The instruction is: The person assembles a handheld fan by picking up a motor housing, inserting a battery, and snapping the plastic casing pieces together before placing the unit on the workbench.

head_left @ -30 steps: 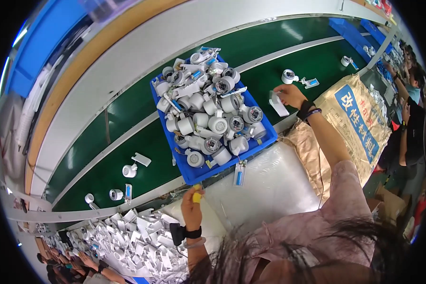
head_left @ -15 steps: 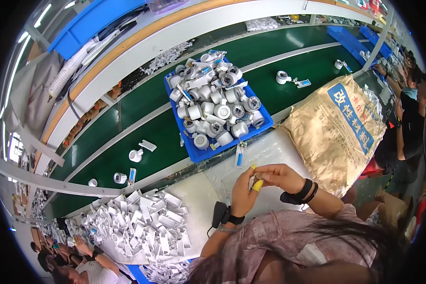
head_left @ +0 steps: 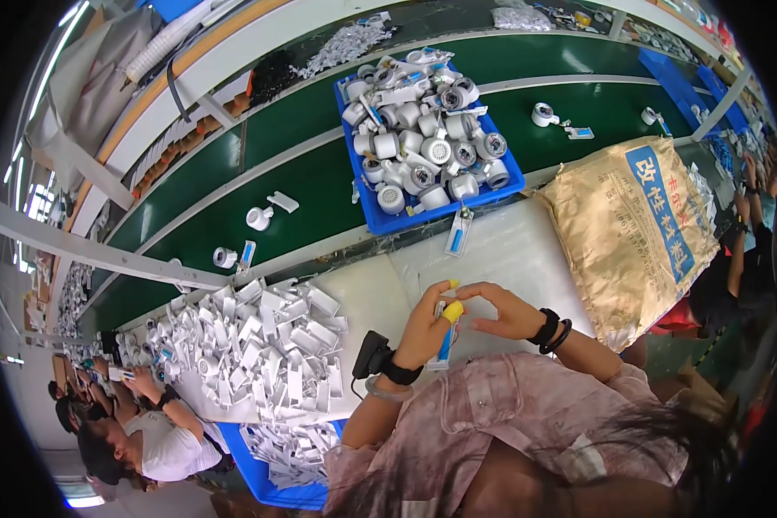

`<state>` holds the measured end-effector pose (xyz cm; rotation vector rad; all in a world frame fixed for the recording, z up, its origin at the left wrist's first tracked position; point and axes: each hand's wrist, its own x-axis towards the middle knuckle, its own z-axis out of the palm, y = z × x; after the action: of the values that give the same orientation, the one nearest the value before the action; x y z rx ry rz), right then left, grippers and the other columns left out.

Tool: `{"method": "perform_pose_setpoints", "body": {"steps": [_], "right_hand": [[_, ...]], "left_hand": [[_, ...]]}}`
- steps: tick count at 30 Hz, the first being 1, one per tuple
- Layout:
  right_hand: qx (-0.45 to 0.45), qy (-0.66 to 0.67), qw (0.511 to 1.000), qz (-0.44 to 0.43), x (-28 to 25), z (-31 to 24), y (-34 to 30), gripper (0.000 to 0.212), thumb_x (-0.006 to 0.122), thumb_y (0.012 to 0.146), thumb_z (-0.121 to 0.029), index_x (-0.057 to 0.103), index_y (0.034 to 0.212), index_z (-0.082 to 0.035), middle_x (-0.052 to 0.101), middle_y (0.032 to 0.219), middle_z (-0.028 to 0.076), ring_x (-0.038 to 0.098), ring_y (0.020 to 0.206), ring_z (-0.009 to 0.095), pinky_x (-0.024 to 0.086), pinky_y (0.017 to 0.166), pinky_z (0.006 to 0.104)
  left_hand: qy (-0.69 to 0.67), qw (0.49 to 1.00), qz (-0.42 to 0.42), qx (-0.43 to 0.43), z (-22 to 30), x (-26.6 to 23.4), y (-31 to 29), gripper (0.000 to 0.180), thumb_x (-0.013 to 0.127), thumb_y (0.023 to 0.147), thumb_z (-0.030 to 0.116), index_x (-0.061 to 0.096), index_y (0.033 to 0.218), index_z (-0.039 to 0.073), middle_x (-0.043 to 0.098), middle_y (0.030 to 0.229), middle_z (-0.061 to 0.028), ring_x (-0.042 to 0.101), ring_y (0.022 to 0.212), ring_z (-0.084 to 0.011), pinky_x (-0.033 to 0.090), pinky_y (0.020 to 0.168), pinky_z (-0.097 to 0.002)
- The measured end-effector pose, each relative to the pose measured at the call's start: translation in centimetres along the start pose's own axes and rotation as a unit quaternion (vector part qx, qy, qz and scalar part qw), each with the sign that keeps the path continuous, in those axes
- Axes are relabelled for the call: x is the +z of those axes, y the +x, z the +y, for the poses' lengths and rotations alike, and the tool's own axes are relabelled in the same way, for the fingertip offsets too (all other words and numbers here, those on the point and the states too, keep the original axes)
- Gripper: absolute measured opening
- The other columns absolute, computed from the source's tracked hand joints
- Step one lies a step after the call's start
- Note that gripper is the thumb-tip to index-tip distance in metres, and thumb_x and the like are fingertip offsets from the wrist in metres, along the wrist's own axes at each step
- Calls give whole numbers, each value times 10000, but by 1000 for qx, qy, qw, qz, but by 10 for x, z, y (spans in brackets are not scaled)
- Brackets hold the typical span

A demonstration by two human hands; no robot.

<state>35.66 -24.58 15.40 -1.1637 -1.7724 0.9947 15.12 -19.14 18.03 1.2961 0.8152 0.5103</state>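
The yellow-tipped fingers of the left hand appear closed on a slim white-and-blue piece, which shows below them, above the bench; the right hand curves just beside, thumb and forefinger apart, gripping nothing visible. The piece looks light, stiff and slightly slick, probably best pinched by its long edges. Farther out lie heaped white casings and a blue crate of round units.

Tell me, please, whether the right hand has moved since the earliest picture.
Yes: the right hand has moved away from the green conveyor, back toward the person's shirt.
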Motion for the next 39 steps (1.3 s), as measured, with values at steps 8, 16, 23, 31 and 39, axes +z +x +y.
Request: {"method": "perform_pose_setpoints", "body": {"steps": [8,16,23,31,39], "right_hand": [[2,10,999,-32,29,4,-4,363,664,798,-103,561,1145,-83,574,1114,118,544,1026,294,412,931,395],[-13,-25,994,103,40,9,0,354,654,817,-41,557,1157,-49,591,1113,152,585,1039,299,461,887,358],[94,207,966,121,46,6,0,321,586,883,-23,544,1201,-12,610,1055,118,606,930,210,478,835,305],[-75,-96,974,189,13,-13,9,231,711,760,-10,671,984,-50,609,878,109,597,799,252,491,664,321],[-89,-95,978,164,10,-26,12,156,705,762,-28,649,904,-62,633,887,77,594,791,253,463,739,358]], "left_hand": [[-171,985,-12,-15,19,-14,-7,378,470,961,101,412,1328,26,618,1005,-72,575,810,-118,480,713,-250],[-205,977,-38,-32,20,-7,-6,406,441,962,73,375,1362,65,594,1075,-99,571,787,-117,498,651,-251],[-234,972,-14,0,18,-6,-8,496,481,956,130,323,1403,-17,537,1241,-96,531,1085,-153,406,966,-290],[-235,971,5,-44,-5,-4,-12,358,403,1006,208,375,1329,56,610,1020,-115,601,761,-155,512,642,-291],[-126,991,35,40,1,10,-6,333,373,880,7,413,1210,22,545,815,-66,532,673,-119,469,597,-259]]}}
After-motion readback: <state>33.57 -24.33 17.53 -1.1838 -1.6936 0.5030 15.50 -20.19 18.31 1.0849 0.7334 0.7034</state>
